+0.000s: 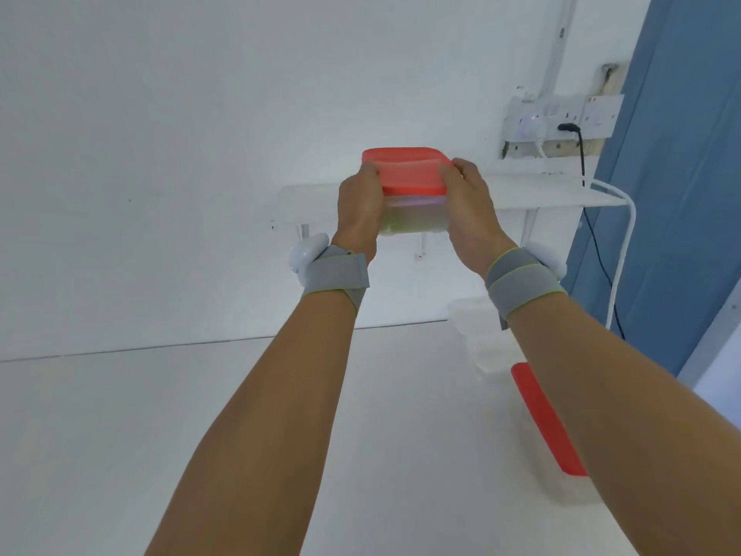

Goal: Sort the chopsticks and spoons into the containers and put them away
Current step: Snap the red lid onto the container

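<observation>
Container [413,212], clear-walled with a red lid [405,170], is held up in front of a white wall shelf [541,194], between both hands. Left hand [361,202] grips its left side, right hand [469,206] its right, thumbs on the lid's edge. Wall sockets [561,118] with a black cable sit above the shelf, beside a blue panel [681,194]. Down on the white bench [200,415], right of the forearms, rest a second red-lidded container [549,427] and a clear one [477,339]. Greenish contents show blurred through the held container's wall.
</observation>
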`<state>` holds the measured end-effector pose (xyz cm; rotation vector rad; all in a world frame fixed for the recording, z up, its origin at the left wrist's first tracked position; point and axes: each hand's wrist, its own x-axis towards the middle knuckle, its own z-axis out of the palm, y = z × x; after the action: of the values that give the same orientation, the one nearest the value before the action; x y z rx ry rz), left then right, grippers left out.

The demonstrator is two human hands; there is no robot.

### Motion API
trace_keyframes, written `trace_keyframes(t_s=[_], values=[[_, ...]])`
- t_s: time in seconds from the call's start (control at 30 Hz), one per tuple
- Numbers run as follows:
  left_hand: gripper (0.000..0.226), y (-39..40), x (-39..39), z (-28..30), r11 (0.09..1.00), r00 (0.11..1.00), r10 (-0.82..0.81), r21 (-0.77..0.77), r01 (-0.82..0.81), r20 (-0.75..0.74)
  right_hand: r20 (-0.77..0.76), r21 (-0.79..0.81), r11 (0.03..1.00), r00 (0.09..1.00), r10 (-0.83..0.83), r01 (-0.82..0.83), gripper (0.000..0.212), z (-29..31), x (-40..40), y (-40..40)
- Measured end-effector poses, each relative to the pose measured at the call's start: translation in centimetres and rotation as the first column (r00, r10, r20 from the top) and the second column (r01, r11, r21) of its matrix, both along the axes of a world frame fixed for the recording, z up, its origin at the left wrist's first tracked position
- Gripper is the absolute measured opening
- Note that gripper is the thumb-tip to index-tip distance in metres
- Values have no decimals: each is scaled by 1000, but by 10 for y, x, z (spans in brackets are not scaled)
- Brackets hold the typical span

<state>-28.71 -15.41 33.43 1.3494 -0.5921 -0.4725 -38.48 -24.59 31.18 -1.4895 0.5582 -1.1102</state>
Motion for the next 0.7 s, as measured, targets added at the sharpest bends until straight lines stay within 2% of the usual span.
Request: trace_keyframes(t_s=[0.1, 0.2, 0.27, 0.33, 0.43, 0.7], values=[[17, -37, 7, 11, 999, 998, 33, 38, -35, 47, -97, -44, 999, 995, 7, -11, 30, 14, 8, -38], [19, -70, 14, 17, 994, 991, 84, 60, -90, 105, -168, -74, 996, 985, 35, -48, 55, 26, 16, -71], [21, -92, 19, 18, 991, 984, 112, 51, -120, 135, -201, -103, 993, 979, 36, -58, 64, 29, 22, -90], [27, -110, 24, 16, 989, 976, 137, 39, -145, 172, -216, -124, 990, 976, 37, -65, 62, 29, 27, -105], [47, -132, 32, 17, 985, 967, 160, 37, -171, 200, -225, -113, 992, 974, 37, -63, 58, 31, 38, -125], [48, -162, 55, 10, 983, 963, 133, 89, -158, 234, -309, -83, 992, 949, 66, -95, 59, 31, 66, -167]])
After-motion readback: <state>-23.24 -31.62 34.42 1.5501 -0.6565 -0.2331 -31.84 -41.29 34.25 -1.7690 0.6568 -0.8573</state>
